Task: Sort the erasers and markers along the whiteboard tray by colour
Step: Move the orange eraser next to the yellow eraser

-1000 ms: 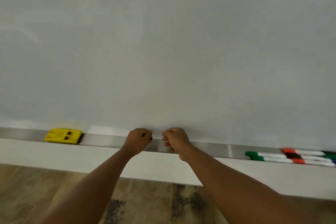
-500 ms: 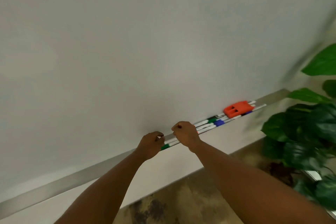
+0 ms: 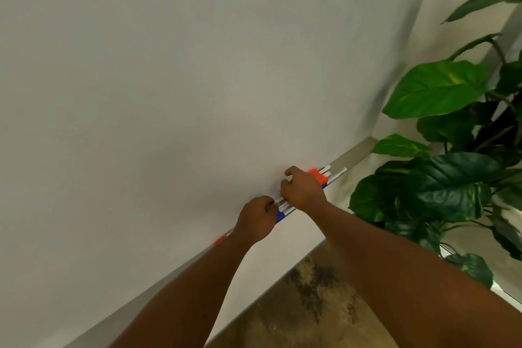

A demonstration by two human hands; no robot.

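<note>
Both hands, left [image 3: 255, 219] and right [image 3: 303, 188], are curling onto the markers [image 3: 285, 207] beside the eraser [image 3: 317, 175], grip contents indiscernible, probably gathering; next, separating one colour.

No words, brand names or numbers can be read here. The markers [image 3: 285, 207] on the tray carry dark print along their white barrels — too small and blurred to make out — and the whiteboard [image 3: 197, 79] is blank.

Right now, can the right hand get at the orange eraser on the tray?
Probably yes: the right hand sits right beside the orange eraser on the tray, partly covering it, with nothing between them.
</note>
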